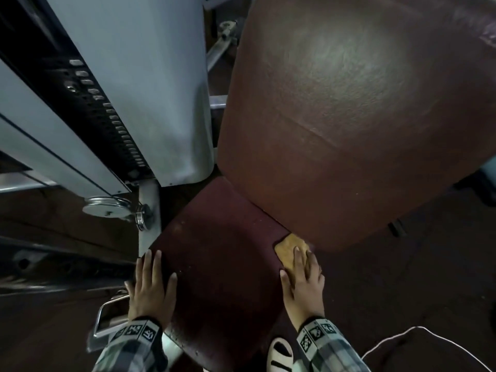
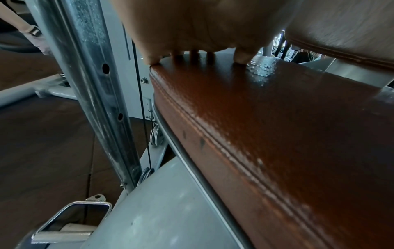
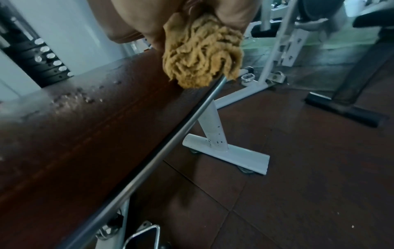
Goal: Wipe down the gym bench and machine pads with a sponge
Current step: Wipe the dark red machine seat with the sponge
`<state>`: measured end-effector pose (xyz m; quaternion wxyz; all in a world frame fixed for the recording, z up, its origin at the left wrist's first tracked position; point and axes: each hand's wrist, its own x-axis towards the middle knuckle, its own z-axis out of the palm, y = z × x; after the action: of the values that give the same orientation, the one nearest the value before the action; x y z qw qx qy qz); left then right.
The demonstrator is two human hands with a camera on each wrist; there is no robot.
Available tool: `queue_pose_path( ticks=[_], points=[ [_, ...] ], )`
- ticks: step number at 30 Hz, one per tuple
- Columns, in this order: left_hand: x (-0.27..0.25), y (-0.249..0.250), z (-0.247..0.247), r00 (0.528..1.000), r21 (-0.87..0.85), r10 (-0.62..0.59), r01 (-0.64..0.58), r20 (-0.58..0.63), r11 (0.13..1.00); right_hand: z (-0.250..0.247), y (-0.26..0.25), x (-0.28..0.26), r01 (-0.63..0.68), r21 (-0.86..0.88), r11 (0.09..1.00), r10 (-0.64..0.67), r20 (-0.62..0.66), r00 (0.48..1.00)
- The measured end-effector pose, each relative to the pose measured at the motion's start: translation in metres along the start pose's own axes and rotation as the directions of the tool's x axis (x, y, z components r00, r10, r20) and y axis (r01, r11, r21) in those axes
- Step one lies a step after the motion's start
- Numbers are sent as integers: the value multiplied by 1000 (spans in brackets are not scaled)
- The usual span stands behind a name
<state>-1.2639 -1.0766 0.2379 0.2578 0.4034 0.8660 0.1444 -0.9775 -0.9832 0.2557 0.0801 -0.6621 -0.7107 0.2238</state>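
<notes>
The dark maroon seat pad [image 1: 222, 264] lies below me, with the larger brown back pad [image 1: 349, 116] rising behind it. My left hand [image 1: 151, 285] rests flat, fingers straight, on the seat's left edge [image 2: 277, 134]; its fingertips [image 2: 242, 59] touch the pad. My right hand [image 1: 303, 280] holds a yellow shaggy sponge [image 1: 288, 249] against the seat's far right corner, just under the back pad. From the right wrist, the sponge [image 3: 202, 55] bulges out under the hand [image 3: 230, 13] and hangs over the seat's [image 3: 85, 126] metal edge rail. Water droplets [image 3: 74, 99] bead on the seat.
A black weight stack [image 1: 107, 116] and pale grey machine frame [image 1: 150, 76] stand close on the left, with a pulley [image 1: 107, 208] below. A metal bracket [image 1: 107, 318] sits by my left wrist. A white cable [image 1: 402, 336], my shoe [image 1: 280, 353] and a support foot [image 3: 226, 151] are on the dark floor.
</notes>
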Motion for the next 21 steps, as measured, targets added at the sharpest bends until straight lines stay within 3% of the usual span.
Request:
queue_pose_path(
  ticks=[10, 13, 16, 21],
  points=[
    [-3, 1, 4, 996, 19, -43, 42, 74, 999, 5, -15, 49, -67, -57, 996, 69, 28, 997],
    [-3, 2, 4, 995, 29, -45, 43, 91, 999, 4, -40, 57, 61, -185, 981, -38, 124, 992],
    [-3, 2, 3, 992, 37, -52, 49, 111, 998, 17, -49, 45, 193, -180, 965, -162, 170, 972],
    [-2, 0, 2, 990, 33, -44, 40, 131, 999, 14, -23, 14, 171, -109, 979, -149, 188, 971]
  ],
)
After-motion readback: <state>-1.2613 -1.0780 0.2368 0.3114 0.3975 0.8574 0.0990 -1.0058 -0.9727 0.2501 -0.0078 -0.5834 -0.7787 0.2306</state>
